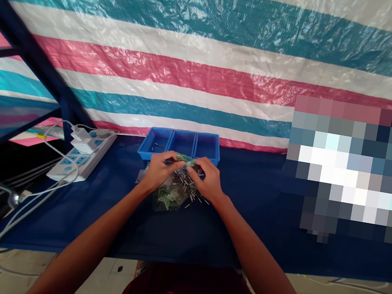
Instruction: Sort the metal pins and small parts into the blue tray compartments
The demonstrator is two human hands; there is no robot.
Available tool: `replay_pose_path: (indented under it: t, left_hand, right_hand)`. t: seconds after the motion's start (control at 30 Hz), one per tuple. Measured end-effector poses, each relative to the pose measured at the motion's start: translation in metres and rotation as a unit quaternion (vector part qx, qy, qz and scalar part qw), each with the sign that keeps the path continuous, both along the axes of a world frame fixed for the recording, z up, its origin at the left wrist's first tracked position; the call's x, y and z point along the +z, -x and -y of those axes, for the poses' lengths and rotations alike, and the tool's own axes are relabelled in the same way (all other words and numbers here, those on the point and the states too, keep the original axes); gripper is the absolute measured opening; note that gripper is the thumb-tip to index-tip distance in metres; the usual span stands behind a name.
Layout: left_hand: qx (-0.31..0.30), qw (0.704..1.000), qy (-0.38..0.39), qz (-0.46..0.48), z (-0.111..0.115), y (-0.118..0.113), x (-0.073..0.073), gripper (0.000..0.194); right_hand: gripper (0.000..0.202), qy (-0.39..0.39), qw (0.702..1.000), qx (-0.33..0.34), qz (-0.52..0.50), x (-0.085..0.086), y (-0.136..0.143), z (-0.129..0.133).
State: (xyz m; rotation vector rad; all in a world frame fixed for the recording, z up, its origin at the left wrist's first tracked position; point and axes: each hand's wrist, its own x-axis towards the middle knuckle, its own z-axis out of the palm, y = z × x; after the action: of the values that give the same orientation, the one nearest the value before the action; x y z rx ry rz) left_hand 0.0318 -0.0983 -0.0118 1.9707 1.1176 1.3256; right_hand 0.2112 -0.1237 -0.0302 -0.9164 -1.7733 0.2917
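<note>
My left hand (pixel 160 170) and my right hand (pixel 208 180) are close together over the dark blue table, just in front of the blue bins. Between their fingertips they pinch a small greenish plastic bag (pixel 185 160), one hand on each side. Below them lies a loose heap of thin metal pieces (pixel 192 190), several pointing out to the right. A clear plastic bag with greenish contents (pixel 168 198) rests beside the heap, nearer to me. What the pinched bag holds is too small to make out.
Three joined blue bins (pixel 182 144) stand behind my hands; the left one holds a thin piece. At the left lies a white power strip (pixel 83 156) with plugs and trailing cables. A blurred patch covers the right side.
</note>
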Motion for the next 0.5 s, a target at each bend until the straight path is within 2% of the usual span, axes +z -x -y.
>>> replay_pose_path:
  t: [0.37,0.5]
  left_hand:
    - [-0.036,0.998,0.036,0.040,0.0002,-0.0042,-0.0040,0.029]
    - [-0.032,0.998,0.035,0.037,-0.0010,-0.0039,-0.0049,0.028]
  right_hand:
    - [0.032,-0.008,0.999,-0.048,-0.010,0.0015,0.0010,0.0005]
    - [0.031,-0.013,0.998,-0.049,-0.027,0.0011,0.0009,-0.0006]
